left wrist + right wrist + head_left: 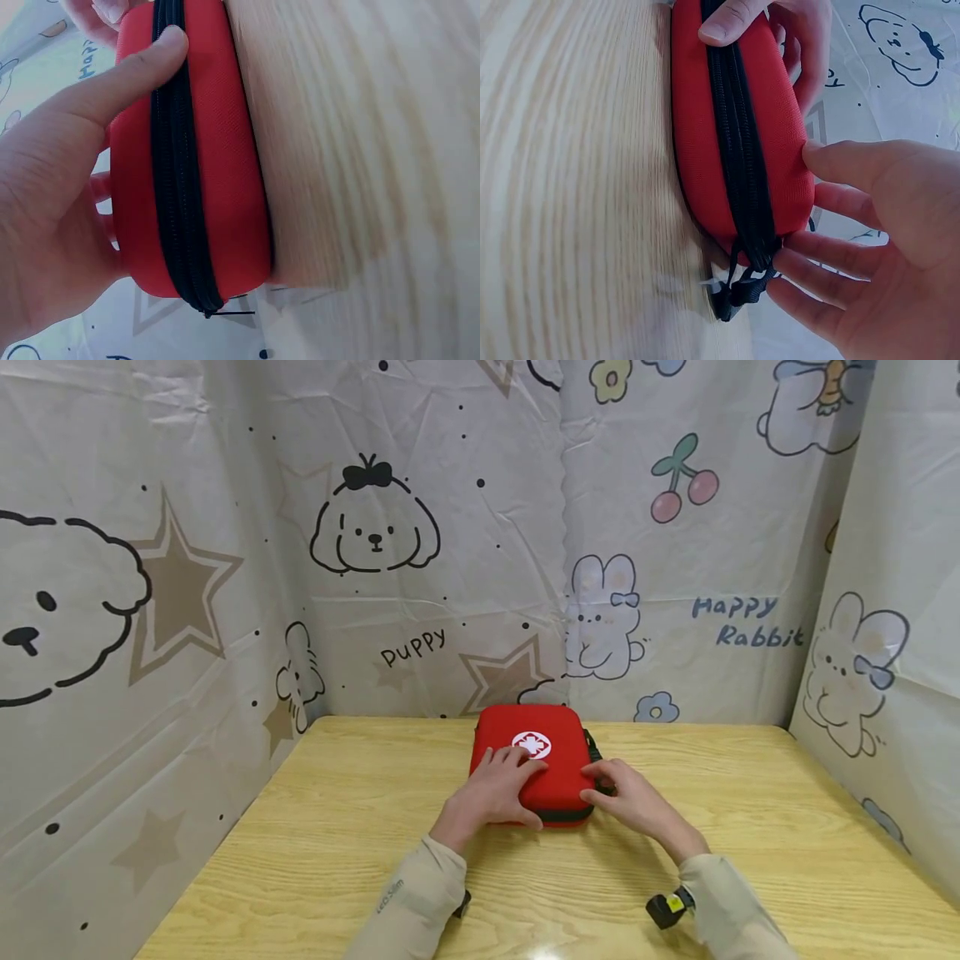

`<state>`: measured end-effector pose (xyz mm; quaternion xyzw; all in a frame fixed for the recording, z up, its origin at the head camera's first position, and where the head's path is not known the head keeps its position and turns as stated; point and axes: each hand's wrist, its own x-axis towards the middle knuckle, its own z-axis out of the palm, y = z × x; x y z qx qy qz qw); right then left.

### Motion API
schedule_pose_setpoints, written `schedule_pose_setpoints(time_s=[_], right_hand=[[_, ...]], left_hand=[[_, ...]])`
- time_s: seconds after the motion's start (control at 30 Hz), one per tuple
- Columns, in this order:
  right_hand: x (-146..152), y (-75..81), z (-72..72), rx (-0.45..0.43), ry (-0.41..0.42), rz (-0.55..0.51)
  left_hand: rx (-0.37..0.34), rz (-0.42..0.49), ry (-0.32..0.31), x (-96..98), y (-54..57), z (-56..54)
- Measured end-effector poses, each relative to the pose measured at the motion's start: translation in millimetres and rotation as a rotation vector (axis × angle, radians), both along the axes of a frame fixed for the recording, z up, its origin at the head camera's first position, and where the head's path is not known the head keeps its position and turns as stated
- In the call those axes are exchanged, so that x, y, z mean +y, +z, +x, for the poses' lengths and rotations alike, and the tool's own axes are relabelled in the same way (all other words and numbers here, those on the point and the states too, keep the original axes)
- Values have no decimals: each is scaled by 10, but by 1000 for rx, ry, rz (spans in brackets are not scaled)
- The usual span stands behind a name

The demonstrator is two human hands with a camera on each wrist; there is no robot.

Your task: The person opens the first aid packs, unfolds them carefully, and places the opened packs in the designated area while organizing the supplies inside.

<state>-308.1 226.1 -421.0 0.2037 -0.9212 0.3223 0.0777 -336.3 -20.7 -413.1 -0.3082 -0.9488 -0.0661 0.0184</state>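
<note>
A red zippered first-aid case (558, 781) with a white cross emblem lies flat at the far middle of the table. My left hand (491, 789) rests across the left part of its lid, fingers spread. In the left wrist view the left thumb (161, 60) presses on the black zipper (178, 172) along the front side. At the right front corner, my right hand (633, 797) touches the case with its thumb (840, 159) on the lid edge. Its loosely bent fingers lie beside the black strap (742, 289) and the zipper's end.
The wooden table (337, 860) extends around the case on every side. Behind it and along both sides hangs a cartoon-printed curtain (450, 610). A small black wrist camera (667, 907) sits under the right sleeve (731, 902), close above the tabletop.
</note>
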Motion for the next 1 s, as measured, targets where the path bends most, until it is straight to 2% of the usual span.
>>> schedule_pose_setpoints(time_s=[0.27, 0.53, 0.73, 1.0], right_hand=[[54, 63, 4, -86, -61, -11], [135, 21, -6, -191, -40, 49], [160, -32, -43, -215, -50, 60], [162, -74, -44, -201, -49, 46]], left_hand=[[14, 32, 6, -6, -35, -48], [49, 50, 3, -25, -36, -73], [92, 60, 3, -7, -12, -66], [118, 75, 5, -14, 15, -59]])
